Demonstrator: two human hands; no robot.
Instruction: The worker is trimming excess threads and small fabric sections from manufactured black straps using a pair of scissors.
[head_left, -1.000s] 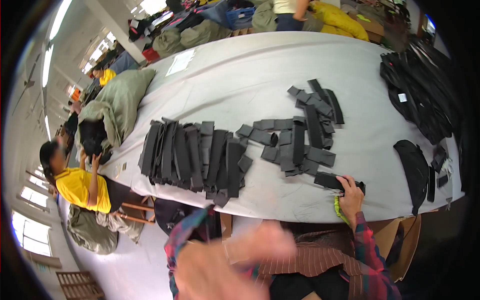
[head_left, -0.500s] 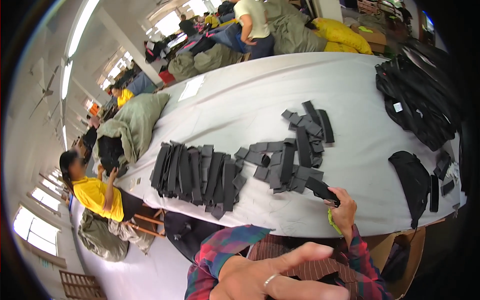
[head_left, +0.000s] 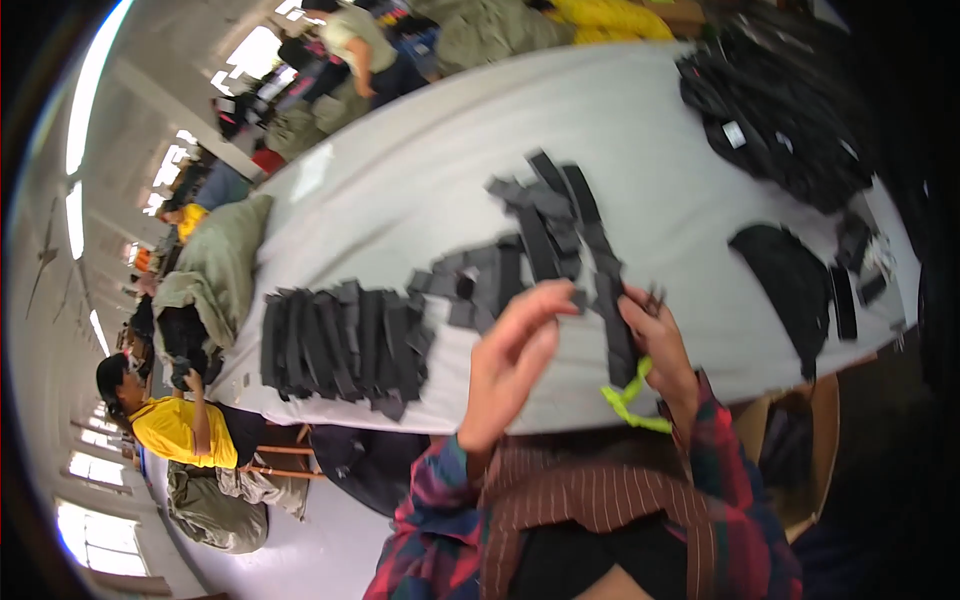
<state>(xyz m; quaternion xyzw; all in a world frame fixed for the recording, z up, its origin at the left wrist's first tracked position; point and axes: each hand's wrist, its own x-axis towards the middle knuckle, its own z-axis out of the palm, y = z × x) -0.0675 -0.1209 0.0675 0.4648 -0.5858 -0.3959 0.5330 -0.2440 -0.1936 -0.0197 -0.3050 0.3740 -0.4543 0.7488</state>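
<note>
My right hand (head_left: 660, 345) is closed on a dark grey fabric strip (head_left: 615, 335) that hangs down over the table's near side. Small dark pointed tips (head_left: 654, 298), perhaps of thread snips, stick out between its fingers. A neon yellow-green cord (head_left: 630, 400) dangles below that hand. To the left, my left hand (head_left: 510, 365) is raised with fingers stretched out and thumb apart, holding nothing. Its fingertips are close to the strip. Beyond both hands lies a loose heap of dark strips (head_left: 540, 215). A row of similar strips (head_left: 340, 340) is stacked on edge farther left.
The table (head_left: 400, 190) has a pale cloth cover. Black bags or garments (head_left: 770, 120) pile up at far right, near a black curved fabric piece (head_left: 785, 290). A person in yellow (head_left: 175, 430) handles dark cloth by a green sack (head_left: 225, 245) at left. A cardboard box (head_left: 815, 450) stands lower right.
My left hand has risen from the lower edge to beside the strip. My right hand has moved up and slightly left with its strip, now hanging lengthwise. The view has shifted.
</note>
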